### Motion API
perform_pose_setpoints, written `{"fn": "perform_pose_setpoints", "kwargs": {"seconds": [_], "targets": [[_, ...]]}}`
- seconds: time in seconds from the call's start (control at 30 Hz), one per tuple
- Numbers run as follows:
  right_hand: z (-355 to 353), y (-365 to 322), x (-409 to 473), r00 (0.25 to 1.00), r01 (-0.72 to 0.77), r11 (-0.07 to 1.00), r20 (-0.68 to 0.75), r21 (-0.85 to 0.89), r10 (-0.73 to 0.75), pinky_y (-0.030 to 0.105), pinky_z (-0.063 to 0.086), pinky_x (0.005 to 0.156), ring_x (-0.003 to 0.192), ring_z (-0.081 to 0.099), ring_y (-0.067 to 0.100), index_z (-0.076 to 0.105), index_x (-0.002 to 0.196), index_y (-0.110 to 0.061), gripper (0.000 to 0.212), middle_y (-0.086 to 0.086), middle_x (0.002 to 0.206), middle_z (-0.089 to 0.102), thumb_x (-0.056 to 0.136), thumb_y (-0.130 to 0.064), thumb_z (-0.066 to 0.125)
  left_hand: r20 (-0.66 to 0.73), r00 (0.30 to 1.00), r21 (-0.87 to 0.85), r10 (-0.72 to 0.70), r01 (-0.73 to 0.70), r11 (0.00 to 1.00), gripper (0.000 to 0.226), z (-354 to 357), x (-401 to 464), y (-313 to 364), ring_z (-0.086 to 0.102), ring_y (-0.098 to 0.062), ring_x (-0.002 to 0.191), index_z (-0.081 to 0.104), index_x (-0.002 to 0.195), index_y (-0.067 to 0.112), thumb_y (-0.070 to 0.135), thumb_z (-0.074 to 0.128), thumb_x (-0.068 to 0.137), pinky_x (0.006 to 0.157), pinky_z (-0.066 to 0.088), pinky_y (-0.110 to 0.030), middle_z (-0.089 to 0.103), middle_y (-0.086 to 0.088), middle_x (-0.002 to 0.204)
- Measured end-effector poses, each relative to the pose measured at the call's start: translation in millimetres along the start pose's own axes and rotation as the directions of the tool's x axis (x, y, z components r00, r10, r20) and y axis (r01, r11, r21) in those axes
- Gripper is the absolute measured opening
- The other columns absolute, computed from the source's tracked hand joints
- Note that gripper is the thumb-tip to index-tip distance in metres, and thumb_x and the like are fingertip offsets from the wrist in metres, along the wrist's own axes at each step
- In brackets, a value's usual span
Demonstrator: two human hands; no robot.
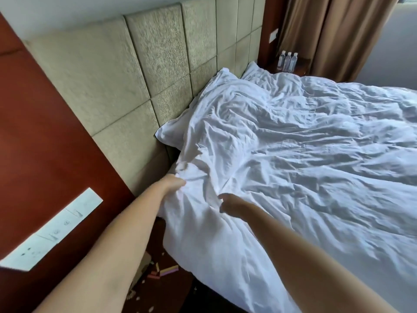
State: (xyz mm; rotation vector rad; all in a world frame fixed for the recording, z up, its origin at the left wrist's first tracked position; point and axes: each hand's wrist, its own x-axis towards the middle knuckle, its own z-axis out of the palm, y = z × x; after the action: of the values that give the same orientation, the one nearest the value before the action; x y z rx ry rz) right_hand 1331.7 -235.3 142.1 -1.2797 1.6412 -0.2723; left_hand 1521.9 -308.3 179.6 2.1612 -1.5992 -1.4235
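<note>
Forearms (108, 251) outstretched, tug rumpled duvet (293, 154), lying over pillow (171, 134), evenly toward headboard (112, 75) by corner gripped in left hand (176, 182), and flatten folds with curled right hand (230, 205), grip unclear.

A big white cotton duvet (304, 154) lies spread out wide, thick and soft, with deep creases running across its whole top. Its upper edge reaches the grey-green padded headboard (135, 75) and covers most of a white pillow (171, 134) there. Along the near side it hangs down over the edge. The near top corner is bunched up in the grip of the left hand (174, 181). Just beside it, the right hand (229, 203) pinches a small fold.
</note>
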Motion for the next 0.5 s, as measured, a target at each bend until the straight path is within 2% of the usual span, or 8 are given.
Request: {"fn": "perform_pose_setpoints", "kwargs": {"seconds": [0.07,0.13,0.17,0.2,0.27,0.37,0.43,0.5], "targets": [[17.3,-6.7,-15.1,0.987,-0.019,0.998,0.156,-0.063,0.029,0.02,0.036,0.101,0.136,0.036,0.024,0.025,0.149,-0.012,0.08,0.008,0.15,0.035,0.084,-0.017,0.07,-0.014,1.0,0.045,-0.018,0.019,0.999,0.04,-16.5,-0.9,-2.5,0.057,-0.034,0.115,0.053,0.127,0.004,0.021,0.051,0.091,0.09,0.048,-0.037,0.056,-0.017,0.129],[37.2,-18.4,-24.6,0.984,0.044,0.995,0.174,-0.092,-0.027,0.029,0.029,0.111,0.14,0.028,0.022,0.011,0.152,-0.016,0.103,0.001,0.153,0.025,0.076,-0.034,0.078,0.113,0.991,-0.022,-0.064,0.067,0.998,0.042,-21.1,-14.4,-1.6,0.057,-0.034,0.114,0.05,0.13,0.013,0.03,0.052,0.092,0.093,0.048,-0.042,0.056,-0.015,0.128],[47.9,-26.0,-27.6,0.99,0.069,0.993,0.132,-0.098,-0.055,0.032,0.03,0.11,0.139,0.029,0.023,0.012,0.152,-0.016,0.103,0.001,0.151,0.028,0.076,-0.037,0.077,0.192,0.979,-0.078,-0.066,0.082,0.994,0.042,-21.9,-20.2,-3.0,0.059,-0.032,0.111,0.051,0.129,0.018,0.036,0.055,0.091,0.093,0.049,-0.041,0.059,-0.012,0.124],[58.5,-33.5,-29.3,0.995,0.087,0.989,0.06,-0.116,-0.08,0.032,0.033,0.108,0.136,0.033,0.024,0.019,0.15,-0.015,0.094,0.003,0.148,0.033,0.078,-0.036,0.075,0.27,0.962,-0.123,-0.045,0.081,0.989,0.04,-23.0,-28.6,-4.1,0.061,-0.028,0.108,0.052,0.126,0.023,0.038,0.058,0.089,0.09,0.051,-0.039,0.061,-0.008,0.122],[75.3,-46.9,-31.0,0.987,0.093,0.984,-0.116,-0.149,-0.11,0.032,0.039,0.1,0.125,0.048,0.027,0.045,0.136,-0.012,0.057,0.008,0.136,0.051,0.085,-0.03,0.062,0.368,0.929,-0.2,0.045,0.032,0.979,0.037,-29.1,-40.3,-12.2,0.063,-0.024,0.105,0.056,0.123,0.029,0.037,0.063,0.087,0.086,0.052,-0.035,0.063,-0.004,0.121],[94.5,-55.1,-32.0,0.957,0.076,0.997,-0.279,-0.008,-0.075,0.036,0.048,0.09,0.105,0.061,0.031,0.065,0.104,-0.007,0.027,0.012,0.11,0.066,0.087,-0.02,0.049,0.358,0.916,-0.309,0.18,-0.066,0.949,0.034,-44.7,-61.9,-36.0,0.066,-0.02,0.095,0.066,0.114,0.016,0.035,0.066,0.086,0.088,0.051,-0.035,0.067,-0.009,0.115],[99.3,-59.7,-37.5,0.958,0.05,0.988,-0.287,0.144,-0.007,0.034,0.048,0.086,0.098,0.059,0.028,0.06,0.093,-0.007,0.017,0.012,0.103,0.063,0.09,-0.012,0.044,0.304,0.919,-0.321,0.25,-0.149,0.935,0.059,-52.8,-69.4,-56.7,0.057,-0.019,0.112,0.062,0.12,0.019,0.052,0.073,0.073,0.102,0.039,-0.038,0.062,-0.004,0.126],[101.0,-74.2,-55.3,0.967,0.014,0.974,-0.251,0.227,0.045,0.027,0.039,0.081,0.093,0.046,0.019,0.048,0.086,-0.012,0.017,0.011,0.101,0.047,0.096,-0.007,0.036,0.401,0.871,-0.301,0.285,-0.168,0.939,0.099,-58.1,-74.1,-80.8,0.045,-0.017,0.126,0.05,0.128,0.029,0.068,0.081,0.042,0.109,0.027,-0.041,0.053,0.004,0.134]]}}
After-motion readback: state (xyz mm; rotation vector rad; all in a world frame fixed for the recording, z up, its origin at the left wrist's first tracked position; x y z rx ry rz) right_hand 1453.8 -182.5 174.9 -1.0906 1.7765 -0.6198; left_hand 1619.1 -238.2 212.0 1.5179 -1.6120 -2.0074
